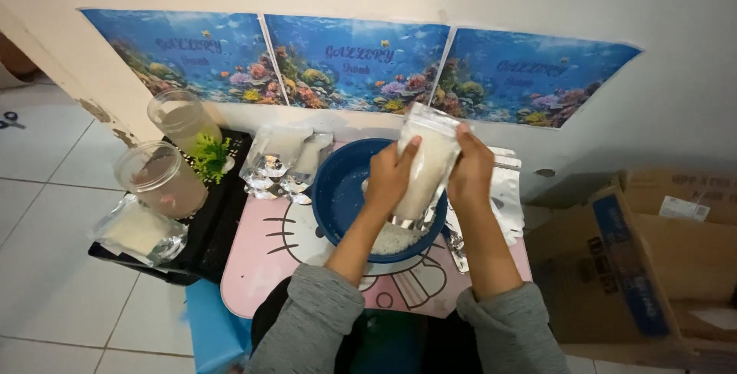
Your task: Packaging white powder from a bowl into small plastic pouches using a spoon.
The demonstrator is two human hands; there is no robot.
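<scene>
Both my hands hold a clear stand-up pouch point(427, 167) filled with white grains, upright over a blue bowl point(335, 186). My left hand point(388, 177) grips its left side. My right hand point(470, 167) grips the right side near the top. White grains point(393, 239) lie in the bottom of the bowl. The bowl sits on a small pink table point(265, 255) with a cartoon cat print.
Empty silver-backed pouches point(284, 160) lie left of the bowl, more point(504, 193) to its right. A black tray point(219, 216) on the left holds two clear jars point(161, 178), a filled pouch point(140, 232) and a green plastic plant point(209, 155). Cardboard boxes point(652, 259) stand at right. Reef posters point(357, 63) line the wall.
</scene>
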